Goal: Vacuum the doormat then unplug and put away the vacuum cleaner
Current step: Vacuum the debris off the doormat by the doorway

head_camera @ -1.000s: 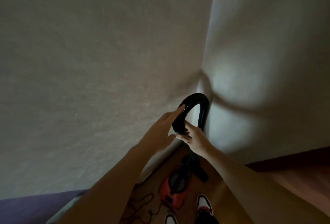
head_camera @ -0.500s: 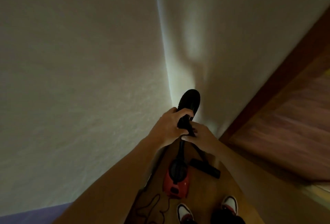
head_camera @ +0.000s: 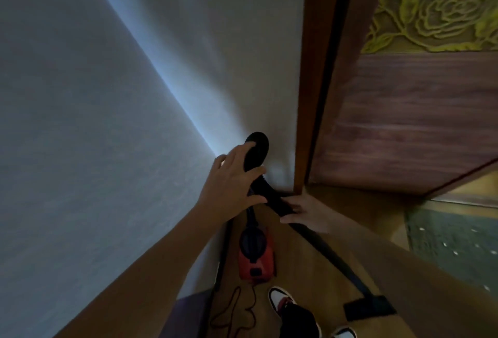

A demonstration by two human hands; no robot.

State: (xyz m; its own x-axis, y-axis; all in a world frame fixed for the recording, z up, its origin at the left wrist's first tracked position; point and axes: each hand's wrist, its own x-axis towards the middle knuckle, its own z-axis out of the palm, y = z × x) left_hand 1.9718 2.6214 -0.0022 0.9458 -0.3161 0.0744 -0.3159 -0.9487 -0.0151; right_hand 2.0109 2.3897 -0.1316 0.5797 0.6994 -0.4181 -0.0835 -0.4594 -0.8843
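Vacuum: the red vacuum cleaner body sits on the wooden floor at the foot of the pale wall. Every place below is given from it.
Risk, hose: the black ribbed hose arches high above the body. A pull on the loop would likely drag or tip the body, since it stands free.
Risk, cord: the dark power cord lies in loose loops just behind the body, close to the white-and-red shoes. A step back could snag it. The plug is out of view, so I cannot tell whether it is in a socket.
Risk, wand: the black rigid wand slants past the body's right side down to the black floor nozzle. A swing could knock it against the brown wooden door with a carved yellow rose, beyond and right of the body.
Left hand: the left hand is above the body with its fingers spread across the hose loop, hooked loosely over it.
Right hand: the right hand is above and right of the body, wrapped round the wand's upper end where the hose joins.
Doormat: the grey-green doormat lies well right of the body, past the door's lower edge. The nozzle is not on it.
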